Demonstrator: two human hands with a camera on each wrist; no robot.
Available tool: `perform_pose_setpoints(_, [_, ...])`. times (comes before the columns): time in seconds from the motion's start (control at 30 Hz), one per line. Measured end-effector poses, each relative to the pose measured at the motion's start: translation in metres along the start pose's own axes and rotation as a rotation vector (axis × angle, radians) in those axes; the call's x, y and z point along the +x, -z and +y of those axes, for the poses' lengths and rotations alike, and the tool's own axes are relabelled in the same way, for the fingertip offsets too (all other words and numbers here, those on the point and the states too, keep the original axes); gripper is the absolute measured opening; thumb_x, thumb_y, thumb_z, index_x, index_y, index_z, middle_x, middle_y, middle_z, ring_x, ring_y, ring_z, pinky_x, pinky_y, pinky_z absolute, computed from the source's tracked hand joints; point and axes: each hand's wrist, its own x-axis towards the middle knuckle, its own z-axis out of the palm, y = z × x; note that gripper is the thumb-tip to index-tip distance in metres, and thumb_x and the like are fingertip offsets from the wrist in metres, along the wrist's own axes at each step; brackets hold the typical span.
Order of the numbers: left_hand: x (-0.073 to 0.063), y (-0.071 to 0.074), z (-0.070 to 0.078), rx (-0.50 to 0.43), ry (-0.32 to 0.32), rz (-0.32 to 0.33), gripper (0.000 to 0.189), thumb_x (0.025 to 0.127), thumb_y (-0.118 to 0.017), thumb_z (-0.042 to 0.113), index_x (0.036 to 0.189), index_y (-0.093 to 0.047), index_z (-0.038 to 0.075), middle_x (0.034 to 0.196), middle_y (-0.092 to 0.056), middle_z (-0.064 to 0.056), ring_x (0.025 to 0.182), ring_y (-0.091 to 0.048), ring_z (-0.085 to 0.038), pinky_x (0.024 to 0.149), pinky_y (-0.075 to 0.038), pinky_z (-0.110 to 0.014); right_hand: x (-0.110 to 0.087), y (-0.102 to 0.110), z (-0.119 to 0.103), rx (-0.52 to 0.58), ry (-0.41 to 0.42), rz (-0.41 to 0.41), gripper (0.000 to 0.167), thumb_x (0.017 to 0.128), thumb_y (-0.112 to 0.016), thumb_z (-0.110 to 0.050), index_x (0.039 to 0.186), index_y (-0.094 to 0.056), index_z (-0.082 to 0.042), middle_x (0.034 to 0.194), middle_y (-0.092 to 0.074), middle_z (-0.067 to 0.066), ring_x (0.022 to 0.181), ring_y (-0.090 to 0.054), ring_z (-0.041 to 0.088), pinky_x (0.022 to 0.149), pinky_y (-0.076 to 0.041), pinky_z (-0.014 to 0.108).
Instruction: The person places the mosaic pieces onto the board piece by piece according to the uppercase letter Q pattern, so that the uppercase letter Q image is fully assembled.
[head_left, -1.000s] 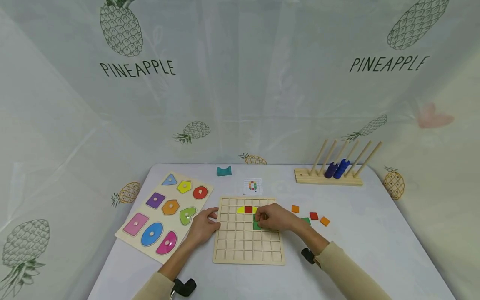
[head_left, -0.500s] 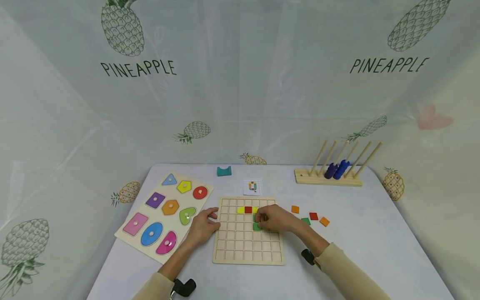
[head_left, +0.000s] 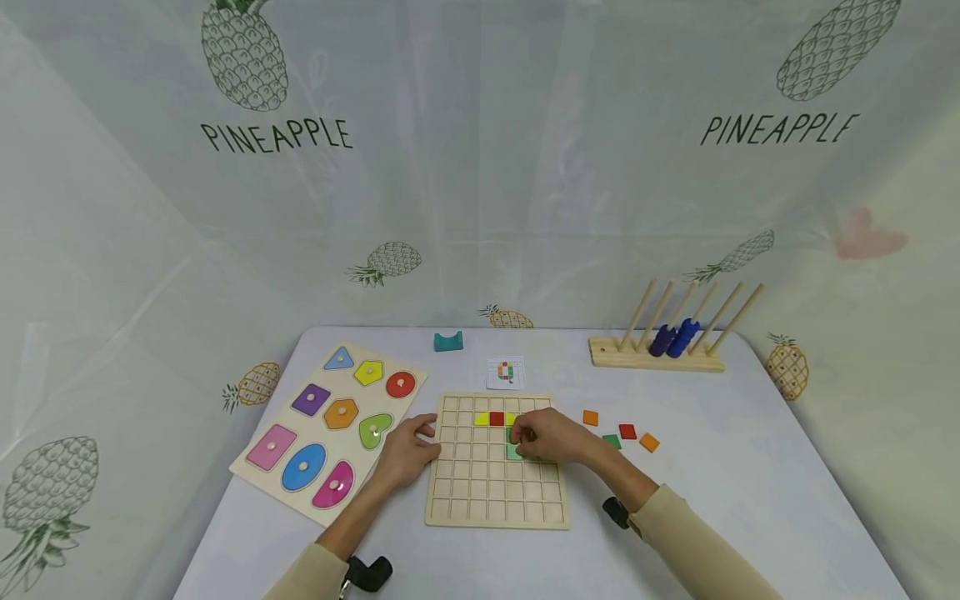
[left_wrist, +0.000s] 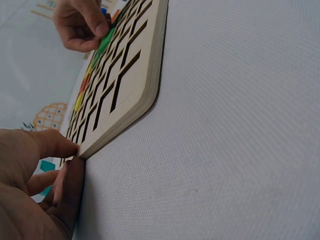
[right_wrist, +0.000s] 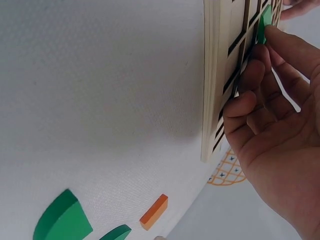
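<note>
A light wooden grid board (head_left: 465, 483) lies flat on the table. Yellow tiles (head_left: 482, 419) flank a red tile (head_left: 497, 419) in one row, and green tiles run down from the right yellow one. My right hand (head_left: 551, 435) is over the board's right half, thumb and fingertip pinching a green tile (right_wrist: 265, 22) that stands tilted at its cell; the curled fingers rest close over the grid. At the board's left edge, my left hand (head_left: 407, 454) touches the side with thumb and fingers spread, as the left wrist view (left_wrist: 30, 175) also shows.
A picture card (head_left: 506, 373) lies behind the board. Right of it are loose orange (head_left: 591, 417), red (head_left: 627, 432) and green (head_left: 612, 442) tiles. A shape puzzle (head_left: 330, 429) lies left, a peg stand (head_left: 656, 358) back right, and a teal piece (head_left: 448, 342) at the back.
The green tile at my right fingertips now looks paler, its face tilted to the light. Both hands and the board stay in place.
</note>
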Motion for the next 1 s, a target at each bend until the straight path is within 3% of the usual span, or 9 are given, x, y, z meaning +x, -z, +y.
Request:
perform_pose_setpoints(0.6, [-0.001, 0.000, 0.000, 0.009, -0.012, 0.008, 0.051, 0.082, -0.076, 0.010, 0.131, -0.064, 0.006, 0.099, -0.063, -0.003, 0.082, -0.068, -0.012, 0.069, -0.054, -0.029, -0.001, -0.001, 0.003, -0.009, -0.001, 0.007, 0.005, 0.092, -0.071, -0.016, 0.090, -0.068, -0.019, 0.075, -0.057, -0.009, 0.072, -0.052, 0.008, 0.064, -0.044, 0.026])
perform_pose_setpoints(1.0, [0.000, -0.001, -0.002, 0.014, -0.001, 0.000, 0.051, 0.083, -0.076, 0.010, 0.132, -0.064, 0.007, 0.098, -0.063, -0.002, 0.083, -0.068, -0.012, 0.069, -0.054, -0.029, -0.018, 0.012, 0.020, 0.046, -0.082, 0.066, 0.003, 0.093, -0.071, -0.016, 0.095, -0.069, -0.018, 0.085, -0.063, -0.010, 0.080, -0.055, 0.012, 0.071, -0.047, 0.028])
